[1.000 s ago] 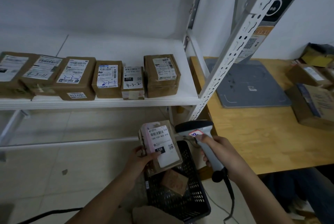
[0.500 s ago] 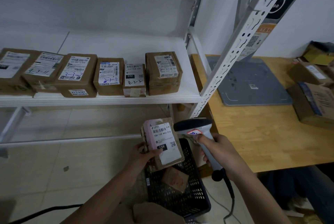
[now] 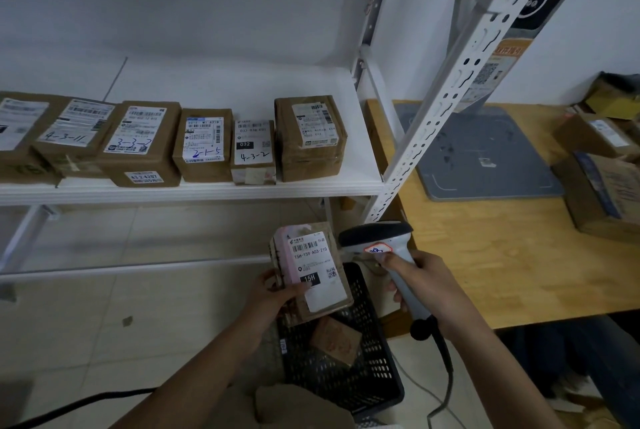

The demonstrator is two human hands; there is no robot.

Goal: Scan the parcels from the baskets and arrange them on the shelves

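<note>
**Hands.** The left hand (image 3: pixel 277 293) grips the parcel (image 3: pixel 311 272) by its lower left edge, thumb on the face, above the basket (image 3: pixel 377 390). The right hand (image 3: pixel 422 283) is wrapped round the handle of the scanner (image 3: pixel 377 241). The hands are apart, each clamped on its own item. The scanner head sits just beside the parcel's upper right corner, and no contact is visible. Whether its window faces the label (image 3: pixel 313 269) cannot be told.

**Parcel.** Its long axis runs near upright in view, with the top leaning slightly left. The label is turned toward the camera.

**Assessment.** The scan appears to be the step in hand, and shelving is not yet done. The shelf (image 3: pixel 362 172) lies above and ahead of the hands. A row of boxes (image 3: pixel 204 144) fills its front from the left. Bare board shows at the right end, almost directly above the parcel. The left hand is nearer and already carries the parcel, so a lift up and forward should serve.

**Risk.** The post (image 3: pixel 450 99) stands just right of that gap and could catch a corner.

**Remaining.** A second parcel (image 3: pixel 334 342) lies in the basket.
</note>
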